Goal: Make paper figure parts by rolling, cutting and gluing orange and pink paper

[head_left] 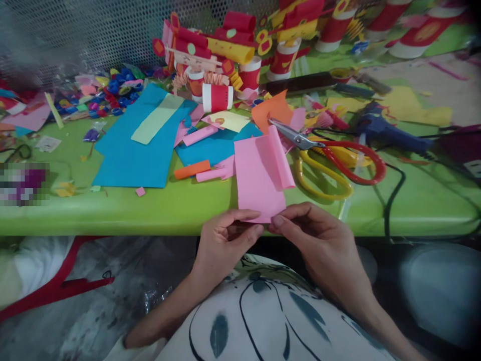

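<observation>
A sheet of pink paper (257,175) lies over the table's front edge. My left hand (227,238) has its thumb and fingers at the near edge of this sheet, index finger on top. At the near right corner, my right hand (321,243) pinches the same edge between thumb and fingers. A pink paper roll (281,158) rests along the sheet's right side. Just right of it, scissors (306,143) with one red and one yellow handle lie with their blades pointing to the far left. Short orange (192,169) and pink paper rolls lie to the left.
Blue paper sheets (131,160) with a pale green strip (158,118) cover the left middle of the green table (203,210). Decorated red-and-white paper cups (218,98) stand or lie behind. A blue glue gun (391,130) and its black cord are at right.
</observation>
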`<state>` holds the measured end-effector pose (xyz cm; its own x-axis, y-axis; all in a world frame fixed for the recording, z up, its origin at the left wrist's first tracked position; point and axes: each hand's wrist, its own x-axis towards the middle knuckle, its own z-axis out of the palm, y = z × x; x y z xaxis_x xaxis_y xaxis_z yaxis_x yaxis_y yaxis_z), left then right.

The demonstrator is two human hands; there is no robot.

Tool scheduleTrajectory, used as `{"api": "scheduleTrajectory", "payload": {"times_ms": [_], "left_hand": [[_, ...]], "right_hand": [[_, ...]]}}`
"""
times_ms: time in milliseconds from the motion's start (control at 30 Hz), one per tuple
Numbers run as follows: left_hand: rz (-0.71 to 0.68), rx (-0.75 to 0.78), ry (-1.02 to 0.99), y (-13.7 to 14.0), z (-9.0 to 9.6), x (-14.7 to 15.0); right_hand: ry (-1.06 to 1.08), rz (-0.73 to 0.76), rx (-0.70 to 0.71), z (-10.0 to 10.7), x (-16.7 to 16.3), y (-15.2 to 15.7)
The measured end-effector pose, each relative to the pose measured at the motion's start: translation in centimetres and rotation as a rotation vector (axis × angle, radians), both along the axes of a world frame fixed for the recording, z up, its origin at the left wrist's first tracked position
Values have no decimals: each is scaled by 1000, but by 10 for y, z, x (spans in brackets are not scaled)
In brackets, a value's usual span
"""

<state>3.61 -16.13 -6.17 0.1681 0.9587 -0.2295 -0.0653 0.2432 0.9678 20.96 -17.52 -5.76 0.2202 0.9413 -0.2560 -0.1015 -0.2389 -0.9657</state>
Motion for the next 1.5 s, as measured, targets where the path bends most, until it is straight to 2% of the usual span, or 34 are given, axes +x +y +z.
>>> {"api": "scheduleTrajectory", "payload": {"times_ms": [167, 333, 600, 800, 900, 1000, 1100, 1200, 1300, 1500], "left_hand": [[17, -1, 23, 2, -3, -3], [20, -41, -116, 3, -2, -3], [78, -135, -272, 3, -4, 0], [113, -166, -229, 2, -1, 4], [92, -70, -175, 1, 0, 0], [-27, 83, -91, 1, -1, -8], [-122, 350, 93, 3, -2, -15], [-96, 589, 219, 7, -3, -16], [-54, 607, 247, 9, -2, -13], [10, 467, 234, 7, 0, -12]], "right_hand": [[5, -2, -14, 0, -1, -1], [-22, -5, -29, 1, -1, -2], [58, 39, 5, -3, 0, 0], [106, 30, -41, -6, 1, -3], [74, 19, -33, -4, 1, -3], [79, 17, -25, -3, 1, -3], [104, 22, -51, -1, 1, -2], [120, 33, -66, -1, 1, -3], [128, 43, -26, -2, 1, -3], [15, 146, 174, -5, 2, -3]]}}
